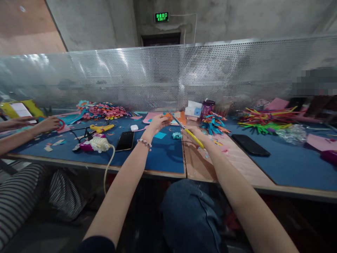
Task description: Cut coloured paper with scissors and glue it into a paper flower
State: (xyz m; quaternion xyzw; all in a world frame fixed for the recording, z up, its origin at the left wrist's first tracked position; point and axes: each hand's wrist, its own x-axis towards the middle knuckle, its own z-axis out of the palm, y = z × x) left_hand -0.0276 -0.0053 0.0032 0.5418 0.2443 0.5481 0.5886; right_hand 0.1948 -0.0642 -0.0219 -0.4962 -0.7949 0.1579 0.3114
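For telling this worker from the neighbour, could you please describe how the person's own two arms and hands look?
Both hands are bare, without gloves. The left hand has a bracelet of pale beads at its wrist, with some darker pieces. A dark sleeve edge shows near the left elbow. The right hand shows no bracelet, and no right sleeve is in view.

Perforated divider (118, 80): metal, glossy; mat (163, 158): matt, smooth; wall (226, 21): rough, matt; cup lid (209, 102): plastic.
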